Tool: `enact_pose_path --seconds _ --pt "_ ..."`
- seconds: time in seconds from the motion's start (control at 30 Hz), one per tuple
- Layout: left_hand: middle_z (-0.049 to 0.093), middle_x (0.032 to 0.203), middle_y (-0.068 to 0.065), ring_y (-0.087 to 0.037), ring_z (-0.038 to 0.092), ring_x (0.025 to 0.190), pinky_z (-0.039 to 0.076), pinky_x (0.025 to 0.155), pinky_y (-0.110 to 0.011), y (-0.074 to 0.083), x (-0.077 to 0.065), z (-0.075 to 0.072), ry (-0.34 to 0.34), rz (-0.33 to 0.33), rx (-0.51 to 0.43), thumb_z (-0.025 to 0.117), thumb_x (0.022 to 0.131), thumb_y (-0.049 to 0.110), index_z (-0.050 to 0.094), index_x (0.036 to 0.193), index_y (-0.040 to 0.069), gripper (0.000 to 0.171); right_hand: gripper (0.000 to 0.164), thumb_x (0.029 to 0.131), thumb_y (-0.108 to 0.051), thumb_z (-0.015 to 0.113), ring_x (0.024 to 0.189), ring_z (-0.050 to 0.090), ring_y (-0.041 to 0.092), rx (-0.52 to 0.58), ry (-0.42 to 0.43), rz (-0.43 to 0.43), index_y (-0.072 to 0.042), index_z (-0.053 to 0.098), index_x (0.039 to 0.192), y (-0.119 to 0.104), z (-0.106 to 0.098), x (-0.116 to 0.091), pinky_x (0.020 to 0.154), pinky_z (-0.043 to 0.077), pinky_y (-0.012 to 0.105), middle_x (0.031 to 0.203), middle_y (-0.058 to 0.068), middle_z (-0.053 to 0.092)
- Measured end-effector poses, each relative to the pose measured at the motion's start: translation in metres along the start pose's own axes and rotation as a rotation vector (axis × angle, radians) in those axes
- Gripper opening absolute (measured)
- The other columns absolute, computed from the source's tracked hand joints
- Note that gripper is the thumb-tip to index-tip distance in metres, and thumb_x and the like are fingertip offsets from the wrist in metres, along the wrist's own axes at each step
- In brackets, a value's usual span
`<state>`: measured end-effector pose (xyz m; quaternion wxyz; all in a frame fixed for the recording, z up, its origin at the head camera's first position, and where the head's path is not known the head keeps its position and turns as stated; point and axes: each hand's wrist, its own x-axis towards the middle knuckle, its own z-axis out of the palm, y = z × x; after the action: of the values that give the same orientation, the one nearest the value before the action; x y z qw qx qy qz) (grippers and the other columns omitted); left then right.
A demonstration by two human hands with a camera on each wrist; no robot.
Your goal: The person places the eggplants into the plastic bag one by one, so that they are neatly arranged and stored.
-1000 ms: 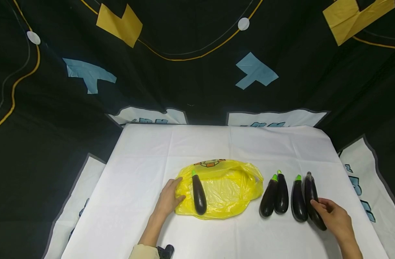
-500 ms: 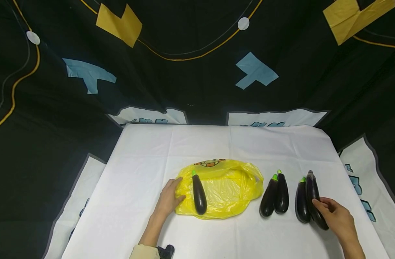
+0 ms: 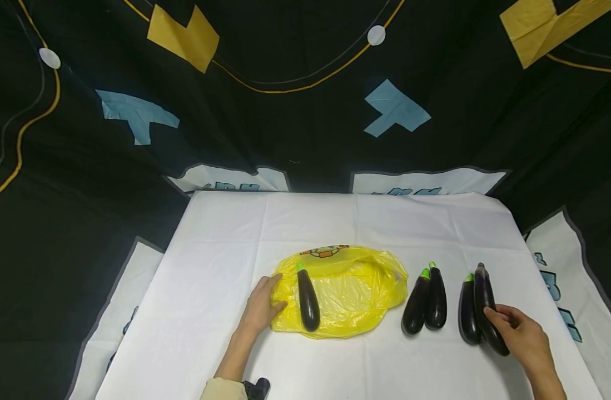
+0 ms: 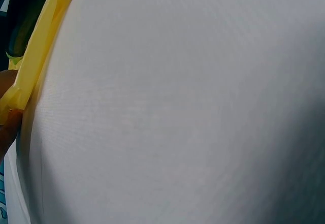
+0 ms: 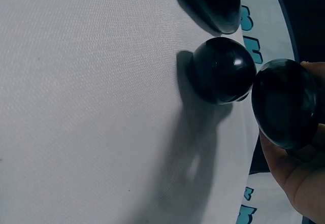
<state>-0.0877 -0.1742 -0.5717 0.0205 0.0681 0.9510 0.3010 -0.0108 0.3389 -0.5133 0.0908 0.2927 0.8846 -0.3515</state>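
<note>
At the left edge of a yellow plastic bag (image 3: 350,314), my left hand (image 3: 258,309) pinches the film; the left wrist view shows fingers (image 4: 7,133) on both sides of it. One eggplant (image 3: 308,300) with a green stem lies on the bag's left part. My right hand (image 3: 526,338) grips the rightmost eggplant (image 3: 483,294) by its lower body, thumb on its near side. Close on its left lies another eggplant (image 3: 467,314); in the right wrist view the round end of the held eggplant (image 5: 284,104) sits right beside that neighbour's end (image 5: 223,70).
Two more eggplants, one plump (image 3: 416,306) and one slimmer (image 3: 437,300), lie side by side between the bag and my right hand. A white cloth (image 3: 225,228) covers the table. Behind it hangs a dark patterned curtain (image 3: 295,128).
The eggplant beside the held one has shifted right, up against it, with its stem end now partly behind. My right hand and its eggplant have moved slightly right; the left hand stays put.
</note>
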Motion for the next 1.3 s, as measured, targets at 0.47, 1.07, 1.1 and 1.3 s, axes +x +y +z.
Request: enact_pose_path --seconds 0.47,1.07,1.1,1.3 --pt "0.053 0.115 -0.006 -0.021 0.055 0.104 0.047 0.095 -0.036 0.0 0.0 0.001 0.002 -0.014 -0.009 0.08 0.075 0.014 0.046 0.138 0.004 0.072 0.08 0.086 -0.064 0.051 0.107 0.053 0.042 0.002 0.018 -0.019 0.004 0.052 0.128 -0.005 0.002 -0.004 0.079 0.045 0.051 0.114 0.025 0.061" --pt "0.052 0.116 -0.006 -0.022 0.055 0.106 0.047 0.096 -0.037 0.0 0.0 0.001 -0.01 -0.026 -0.014 0.079 0.076 0.014 0.046 0.139 0.005 0.072 0.075 0.085 -0.061 0.056 0.089 0.057 0.02 0.029 0.013 -0.055 0.002 0.056 0.125 -0.027 0.007 -0.014 0.068 0.044 0.03 0.104 0.015 0.066" --pt "0.052 0.116 -0.006 -0.021 0.055 0.106 0.047 0.096 -0.036 0.0 0.0 0.001 -0.01 -0.026 -0.013 0.079 0.076 0.014 0.046 0.139 0.005 0.072 0.074 0.085 -0.061 0.056 0.086 0.056 0.017 0.029 0.013 -0.059 0.002 0.056 0.125 -0.029 0.008 -0.015 0.067 0.044 0.027 0.103 0.014 0.066" --pt "0.053 0.117 -0.006 -0.022 0.055 0.107 0.046 0.097 -0.037 0.001 0.0 0.0 -0.009 -0.022 -0.003 0.079 0.076 0.014 0.046 0.138 0.005 0.071 0.073 0.085 -0.059 0.057 0.082 0.054 0.008 0.038 -0.006 -0.088 0.002 0.055 0.126 -0.039 0.011 -0.018 0.065 0.043 0.024 0.105 0.014 0.065"
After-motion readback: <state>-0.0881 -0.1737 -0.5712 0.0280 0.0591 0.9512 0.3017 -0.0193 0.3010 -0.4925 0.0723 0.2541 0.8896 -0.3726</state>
